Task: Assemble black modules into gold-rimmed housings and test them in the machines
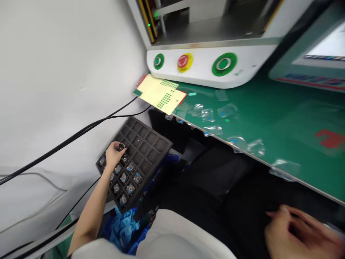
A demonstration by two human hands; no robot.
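Note:
My left hand [114, 154] is over a black foam tray [145, 149] with square pockets. Its fingers and thumb pinch a small round dark part with a shiny ring [121, 146]. Several small camera-like modules [124, 177] with blue dots sit in the pockets nearest me, while the pockets farther off show bare foam. At the lower right, above my dark-clad lap, my right hand [299, 233] is blurred, with thumb and forefinger curled together. Whatever may be between those fingers cannot be made out.
A green-topped bench [269, 115] carries clear plastic film pieces [207, 114] along its edge and a yellow card [161, 94]. Behind stands a white machine panel [199, 68] with buttons. Black cables [88, 127] cross the wall side. Blue crumpled material [122, 226] lies below the tray.

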